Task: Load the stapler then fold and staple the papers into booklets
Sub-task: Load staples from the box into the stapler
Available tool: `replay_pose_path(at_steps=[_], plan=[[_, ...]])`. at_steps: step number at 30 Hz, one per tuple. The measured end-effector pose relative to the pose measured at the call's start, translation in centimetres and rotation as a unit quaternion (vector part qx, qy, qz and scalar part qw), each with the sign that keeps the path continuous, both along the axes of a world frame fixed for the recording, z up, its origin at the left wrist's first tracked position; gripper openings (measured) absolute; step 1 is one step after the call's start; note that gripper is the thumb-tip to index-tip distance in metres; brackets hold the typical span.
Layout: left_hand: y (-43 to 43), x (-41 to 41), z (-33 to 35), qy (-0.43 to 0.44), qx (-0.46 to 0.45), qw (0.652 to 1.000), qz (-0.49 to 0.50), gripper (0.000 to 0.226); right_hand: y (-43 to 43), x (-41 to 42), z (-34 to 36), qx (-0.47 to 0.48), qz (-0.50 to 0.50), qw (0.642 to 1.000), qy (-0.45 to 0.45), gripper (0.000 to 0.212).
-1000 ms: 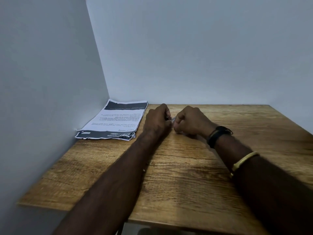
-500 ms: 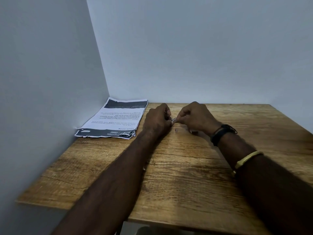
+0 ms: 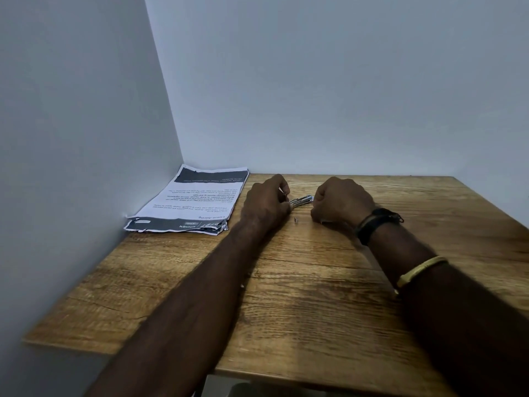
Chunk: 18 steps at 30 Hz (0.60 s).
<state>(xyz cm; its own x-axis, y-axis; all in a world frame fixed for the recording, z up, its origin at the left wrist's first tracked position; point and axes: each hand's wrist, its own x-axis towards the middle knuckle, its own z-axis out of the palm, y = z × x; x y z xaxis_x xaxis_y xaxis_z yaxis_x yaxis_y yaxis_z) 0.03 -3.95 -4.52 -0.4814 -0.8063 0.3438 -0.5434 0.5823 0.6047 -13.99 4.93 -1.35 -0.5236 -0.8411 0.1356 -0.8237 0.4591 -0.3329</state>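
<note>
Drawn apart since a moment ago, left hand (image 3: 266, 203) and right hand (image 3: 340, 202) bare the metal stapler (image 3: 300, 200) lying just right of the papers (image 3: 194, 202), its long axis spanning hand to hand: left fingers pinch one end, right fingers curl at the other, grip hidden.

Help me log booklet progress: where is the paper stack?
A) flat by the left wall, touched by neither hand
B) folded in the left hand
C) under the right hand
A: the paper stack lies flat on the table beside the wall, apart from the left hand and right hand.
</note>
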Motion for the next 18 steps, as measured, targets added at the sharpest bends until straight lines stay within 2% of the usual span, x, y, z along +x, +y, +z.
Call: replay_pose_path(at_steps=[3,7,12,14,18], plan=[[-0.1,-0.2,0.0,0.004,-0.009,1.000,0.003,0.022,-0.2,0.0,-0.2,-0.011,0.002,1.000,0.009,0.020],[-0.3,-0.5,-0.3,0.008,-0.014,1.000,-0.004,0.025,-0.5,-0.4,-0.7,-0.070,0.007,0.998,-0.007,0.019],[-0.4,-0.6,-0.3,0.015,-0.028,0.999,-0.016,0.036,-0.7,-1.2,-1.3,-0.143,0.035,0.988,-0.040,0.035],[-0.1,-0.7,0.2,0.056,-0.068,0.996,-0.011,0.035,-0.6,-1.2,-1.2,-0.176,0.051,0.982,-0.049,0.038],[0.7,-1.4,1.3,0.151,-0.122,0.981,0.017,0.020,-0.3,-0.5,-0.8,-0.236,0.078,0.967,-0.049,0.042]])
